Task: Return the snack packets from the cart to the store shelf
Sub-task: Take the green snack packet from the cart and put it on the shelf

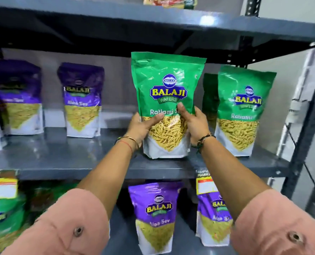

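Right now both hands, left hand (143,126) and right hand (193,124), clasp a green Ratlami packet (166,85) upright on the middle shelf (60,162), beside another green packet (243,111); releasing remains. No cart shows, so remaining packets are unknowable.

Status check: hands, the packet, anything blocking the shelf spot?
Left hand and right hand both gripping green Ratlami Sev packet. Packet upright at middle shelf, bottom at shelf surface. Gap clear; another green packet standing to its right.
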A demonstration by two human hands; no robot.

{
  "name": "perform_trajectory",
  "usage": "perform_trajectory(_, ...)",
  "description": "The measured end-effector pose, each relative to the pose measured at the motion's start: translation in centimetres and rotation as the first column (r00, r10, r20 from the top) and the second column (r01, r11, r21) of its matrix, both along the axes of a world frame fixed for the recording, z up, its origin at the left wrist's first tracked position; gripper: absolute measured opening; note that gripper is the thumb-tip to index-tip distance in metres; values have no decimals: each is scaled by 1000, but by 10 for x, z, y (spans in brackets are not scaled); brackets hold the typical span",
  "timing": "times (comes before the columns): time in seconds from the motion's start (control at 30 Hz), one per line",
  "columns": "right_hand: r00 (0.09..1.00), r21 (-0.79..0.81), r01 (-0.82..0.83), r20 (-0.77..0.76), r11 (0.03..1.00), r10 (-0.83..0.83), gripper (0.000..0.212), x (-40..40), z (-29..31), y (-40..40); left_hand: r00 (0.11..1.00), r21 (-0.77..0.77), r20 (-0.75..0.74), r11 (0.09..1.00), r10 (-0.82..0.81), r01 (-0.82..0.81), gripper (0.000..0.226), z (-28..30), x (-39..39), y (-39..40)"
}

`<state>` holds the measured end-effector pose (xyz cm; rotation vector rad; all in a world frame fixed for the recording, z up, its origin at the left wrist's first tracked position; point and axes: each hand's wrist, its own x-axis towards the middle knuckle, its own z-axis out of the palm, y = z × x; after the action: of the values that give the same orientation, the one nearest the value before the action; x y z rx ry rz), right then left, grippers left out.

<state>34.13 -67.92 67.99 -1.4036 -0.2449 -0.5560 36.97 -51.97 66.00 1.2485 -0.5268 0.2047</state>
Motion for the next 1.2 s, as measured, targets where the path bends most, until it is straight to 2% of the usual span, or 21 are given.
perform_trajectory(0.07,999,17,45,-19,999,-45,90,13,-8,-16,1000,21,1,1000,-7,7,66,-5,11,-16)
perform_trajectory(0.1,998,27,52,-27,998,-52,89,18,-12,-22,1000,31,6,999,-10,10,71,-7,15,-22)
perform_trajectory(0.2,995,15,88,-39,996,-87,100,16,-18,-28,1000,79,23,997,-11,9,73,-11,24,-31)
perform_trajectory(0.23,993,0,105,-46,994,-105,97,14,-16,-29,1000,91,30,996,-10,8,74,-11,26,-31)
perform_trajectory(0.33,991,58,133,-6,989,-133,57,10,10,-35,998,153,37,987,-46,40,86,-9,26,-28)
perform_trajectory(0.37,990,92,142,-2,986,-142,64,14,22,-39,997,186,37,981,-69,61,92,-9,26,-26)
perform_trajectory(0.47,989,115,145,-19,983,-143,106,52,47,-62,995,287,-2,953,-99,96,114,-17,26,-21)
perform_trajectory(0.5,987,110,162,-32,981,-160,111,61,56,-68,995,314,-17,944,-102,102,122,-20,26,-21)
perform_trajectory(0.53,983,104,176,-63,979,-170,108,55,66,-65,994,337,-26,935,-108,110,124,-22,27,-20)
perform_trajectory(0.63,953,-27,296,-61,955,-297,45,26,90,-46,994,396,-13,913,-104,101,98,-21,27,-19)
perform_trajectory(0.7,924,-75,379,-26,922,-382,34,19,99,-37,994,405,-9,909,-106,101,81,-19,29,-16)
perform_trajectory(0.73,926,-27,377,0,926,-377,38,22,100,-37,994,404,-7,909,-106,100,76,-19,31,-14)
perform_trajectory(0.83,946,79,321,13,944,-323,56,27,91,-29,997,408,-3,910,-83,77,82,-21,37,-5)
perform_trajectory(0.9,957,54,288,10,956,-289,66,33,78,-26,999,391,-6,919,-53,51,85,-24,39,-1)
perform_trajectory(1.03,989,-70,69,-126,995,-78,106,40,41,-29,995,387,-19,917,-99,99,90,-21,41,8)
perform_trajectory(1.1,976,-62,-74,-208,995,60,113,42,15,-35,992,377,-27,918,-126,127,102,-17,43,12)
perform_trajectory(1.2,951,-6,-250,-190,968,244,108,45,-14,-35,990,378,-35,915,-138,141,111,-13,45,16)
